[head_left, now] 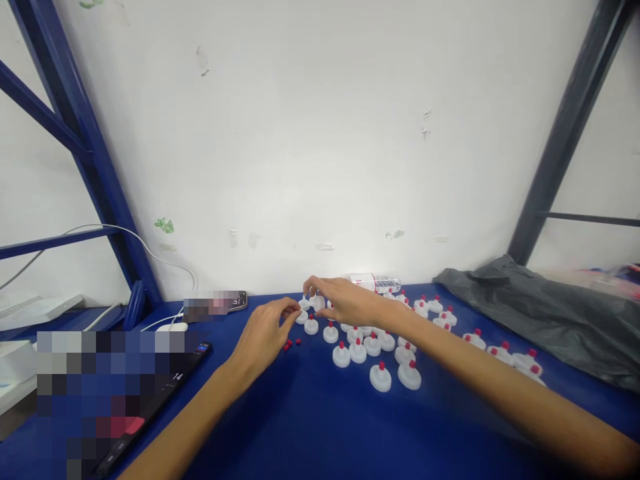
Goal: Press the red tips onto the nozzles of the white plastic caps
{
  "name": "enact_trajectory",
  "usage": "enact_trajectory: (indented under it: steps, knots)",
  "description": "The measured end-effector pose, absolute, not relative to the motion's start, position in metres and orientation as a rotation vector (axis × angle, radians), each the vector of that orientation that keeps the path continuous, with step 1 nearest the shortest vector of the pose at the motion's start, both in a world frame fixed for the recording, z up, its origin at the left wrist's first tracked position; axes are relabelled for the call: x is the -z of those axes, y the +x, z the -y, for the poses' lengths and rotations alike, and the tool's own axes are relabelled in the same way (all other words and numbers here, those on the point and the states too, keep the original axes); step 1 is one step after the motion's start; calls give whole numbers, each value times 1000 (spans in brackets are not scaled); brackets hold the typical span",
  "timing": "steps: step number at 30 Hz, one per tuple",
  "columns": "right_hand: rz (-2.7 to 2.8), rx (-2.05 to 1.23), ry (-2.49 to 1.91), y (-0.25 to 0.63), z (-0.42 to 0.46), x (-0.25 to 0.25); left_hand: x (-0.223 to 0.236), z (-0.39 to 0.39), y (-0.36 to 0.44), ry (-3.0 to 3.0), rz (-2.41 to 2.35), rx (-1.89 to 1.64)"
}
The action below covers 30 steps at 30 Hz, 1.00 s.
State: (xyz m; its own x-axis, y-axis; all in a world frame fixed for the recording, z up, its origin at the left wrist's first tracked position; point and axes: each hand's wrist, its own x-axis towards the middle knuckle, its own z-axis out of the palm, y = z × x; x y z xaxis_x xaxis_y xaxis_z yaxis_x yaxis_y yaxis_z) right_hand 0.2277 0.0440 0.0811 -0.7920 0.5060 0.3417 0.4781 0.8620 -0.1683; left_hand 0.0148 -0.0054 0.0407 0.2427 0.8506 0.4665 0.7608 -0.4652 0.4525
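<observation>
My left hand (265,328) is closed in a pinch beside white round caps; what sits between its fingertips is too small to make out. Just in front of those fingertips is a white cap (302,318). My right hand (343,300) arches over another white cap (317,303), its thumb and fingers curved but apart. No grip on that cap can be seen. Several loose small red tips (287,346) lie on the blue table (280,427) below my left hand. Many white caps with red tips upright, such as one near the front (381,378), stand under and around my right forearm.
A clear plastic bottle (387,285) lies by the wall. Dark grey plastic sheeting (540,320) covers the right side. At the left are a tablet (165,393), a phone (240,301), a white cable (165,263) and a blue metal frame (95,153).
</observation>
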Motion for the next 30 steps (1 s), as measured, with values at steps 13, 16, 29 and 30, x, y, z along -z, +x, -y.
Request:
enact_trajectory:
  steps: [13,16,29,30]
  knots:
    - [2723,-45,-694,222,-32,-85,-38,6,17,2410,-1516,-1200]
    - [2742,64,-681,219,-29,-86,-39,5,16,2350,-1629,-1189]
    - [2868,485,-534,211,-22,-86,-40,7,14,2361,-1545,-1065]
    - [2847,386,-558,213,-24,-86,-40,7,15,2346,-1577,-1060]
